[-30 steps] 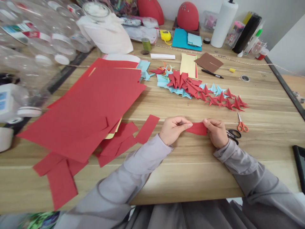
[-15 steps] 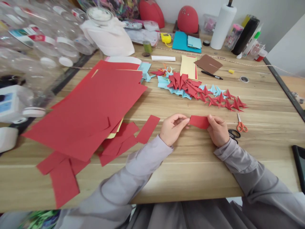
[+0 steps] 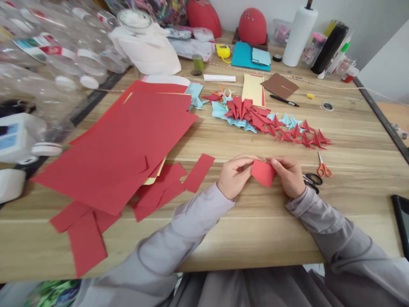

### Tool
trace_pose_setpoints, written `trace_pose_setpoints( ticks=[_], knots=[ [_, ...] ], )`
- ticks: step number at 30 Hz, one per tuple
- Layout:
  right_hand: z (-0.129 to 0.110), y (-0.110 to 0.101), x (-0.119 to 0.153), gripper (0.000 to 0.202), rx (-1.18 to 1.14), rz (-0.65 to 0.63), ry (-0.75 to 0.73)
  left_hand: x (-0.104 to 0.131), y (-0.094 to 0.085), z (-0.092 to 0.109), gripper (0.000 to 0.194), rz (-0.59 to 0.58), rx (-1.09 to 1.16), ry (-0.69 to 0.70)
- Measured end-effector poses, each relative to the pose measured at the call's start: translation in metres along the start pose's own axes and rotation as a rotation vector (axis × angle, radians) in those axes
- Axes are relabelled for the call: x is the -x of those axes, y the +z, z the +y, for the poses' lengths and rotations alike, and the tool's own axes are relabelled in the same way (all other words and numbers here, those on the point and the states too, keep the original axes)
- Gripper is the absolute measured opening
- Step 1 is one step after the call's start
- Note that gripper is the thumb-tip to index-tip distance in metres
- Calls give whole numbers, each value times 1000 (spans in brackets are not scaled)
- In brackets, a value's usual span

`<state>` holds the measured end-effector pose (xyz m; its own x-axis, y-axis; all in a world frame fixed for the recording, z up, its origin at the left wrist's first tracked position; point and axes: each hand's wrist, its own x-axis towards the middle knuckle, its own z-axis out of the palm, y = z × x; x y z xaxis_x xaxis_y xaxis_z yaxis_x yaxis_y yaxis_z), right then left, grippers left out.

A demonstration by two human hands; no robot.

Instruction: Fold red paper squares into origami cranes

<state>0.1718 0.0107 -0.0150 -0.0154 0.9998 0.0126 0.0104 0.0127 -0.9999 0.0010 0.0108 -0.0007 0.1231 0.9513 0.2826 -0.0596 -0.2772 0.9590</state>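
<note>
A small piece of red paper (image 3: 263, 173) is held up between my two hands, its flat face toward me. My left hand (image 3: 234, 175) pinches its left edge. At the upper right corner my right hand (image 3: 288, 175) grips it between thumb and fingers. Cut red paper strips (image 3: 200, 172) lie to the left, partly under a big stack of red sheets (image 3: 128, 140). Beyond my hands stretches a row of folded red paper cranes (image 3: 243, 110), with light blue ones (image 3: 220, 110) among them.
Black-handled scissors (image 3: 314, 179) lie close to my right hand, and orange scissors (image 3: 325, 169) just beyond. A black pen (image 3: 284, 100), brown paper (image 3: 280, 85) and a tape roll (image 3: 327, 106) are farther back. Plastic bottles (image 3: 86, 64) crowd the left; a phone (image 3: 401, 221) lies right.
The red paper has turned and tilted between my hands; it was a wide low strip and now shows a squarer face. My hands have drawn slightly closer together.
</note>
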Motion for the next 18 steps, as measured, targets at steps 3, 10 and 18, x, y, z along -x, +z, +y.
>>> trace_pose_setpoints(
  ticks=[3,10,18],
  knots=[
    [-5,1,4,31,20,-102,-92,0,0,2,10,45,-10,-67],
    [-7,2,13,52,273,-370,-384,4,4,-3,18,84,-157,-104],
    [-1,1,9,20,84,-146,-126,1,1,1,10,91,-92,-237]
  ],
)
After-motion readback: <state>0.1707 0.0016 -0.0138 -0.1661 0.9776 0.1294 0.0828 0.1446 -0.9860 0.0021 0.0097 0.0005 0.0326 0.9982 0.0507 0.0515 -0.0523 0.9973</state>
